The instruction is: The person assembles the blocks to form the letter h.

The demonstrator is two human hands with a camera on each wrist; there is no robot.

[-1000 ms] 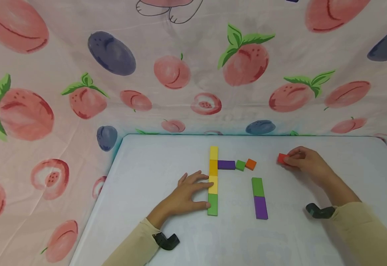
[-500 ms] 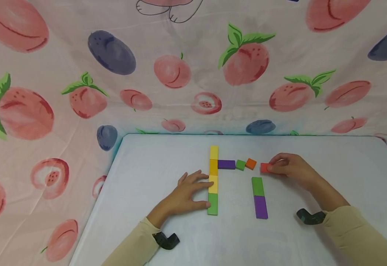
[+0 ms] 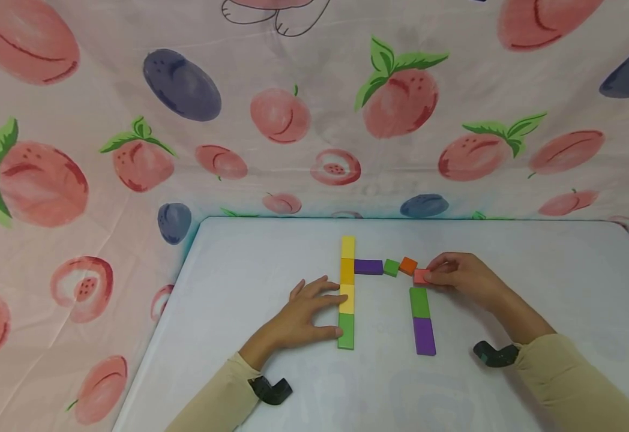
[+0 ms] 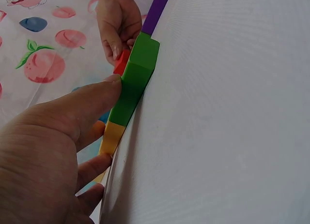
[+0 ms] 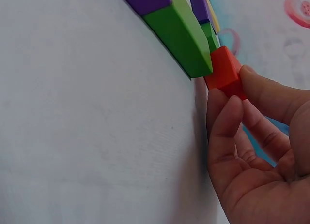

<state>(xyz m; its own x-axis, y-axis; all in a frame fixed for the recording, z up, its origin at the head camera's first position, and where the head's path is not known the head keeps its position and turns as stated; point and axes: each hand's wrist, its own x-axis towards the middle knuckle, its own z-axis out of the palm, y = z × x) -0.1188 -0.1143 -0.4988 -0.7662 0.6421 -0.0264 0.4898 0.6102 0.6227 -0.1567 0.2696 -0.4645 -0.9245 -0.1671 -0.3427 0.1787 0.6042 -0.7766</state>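
Note:
My right hand point(image 3: 463, 276) pinches a small red block point(image 3: 421, 276) between thumb and fingers; in the right wrist view the red block point(image 5: 224, 71) sits close by the end of a green block point(image 5: 184, 37). Below it in the head view lie that green block point(image 3: 419, 302) and a purple block point(image 3: 424, 336), end to end. My left hand point(image 3: 306, 315) rests with spread fingers along a column: its thumb touches a green block point(image 3: 346, 331), a finger touches a yellow block point(image 3: 346, 299). Above these are an orange-yellow block point(image 3: 347, 271) and another yellow block point(image 3: 348, 246).
From the column a purple block point(image 3: 368, 267) runs right, followed by a small tilted green block point(image 3: 391, 267) and a tilted orange block point(image 3: 409, 265). All lie on a white table point(image 3: 271, 258). A fruit-print cloth point(image 3: 217, 78) hangs behind and at the left.
My right hand has brought the red block leftward and slightly nearer, from the right side to just above the green-and-purple pair, beside the orange block. My left hand has stayed in place.

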